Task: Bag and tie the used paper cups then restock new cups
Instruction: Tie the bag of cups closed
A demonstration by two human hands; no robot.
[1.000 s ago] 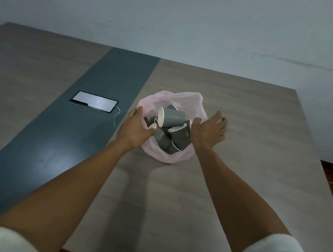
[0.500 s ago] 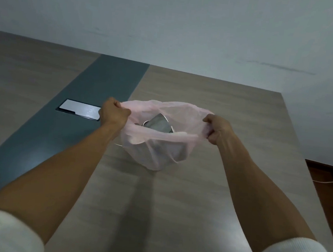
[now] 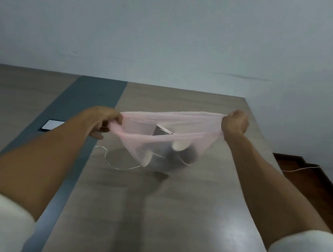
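White sleeves nearest. Left hand [image 3: 105, 120] and right hand [image 3: 235, 123]: each grip closed on one end of pink bag [image 3: 166, 134], stretched taut between, raised over wooden bench [image 3: 183, 209]. Grey paper cups [image 3: 181, 154] inside bag. Thin cord [image 3: 114, 161] under bag; phone [image 3: 53, 124] left of bag.

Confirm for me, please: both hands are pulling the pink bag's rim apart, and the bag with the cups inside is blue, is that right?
Not quite. The head view shows the left hand and right hand stretching the rim apart, with the cups inside, but the bag is translucent pink, not blue.
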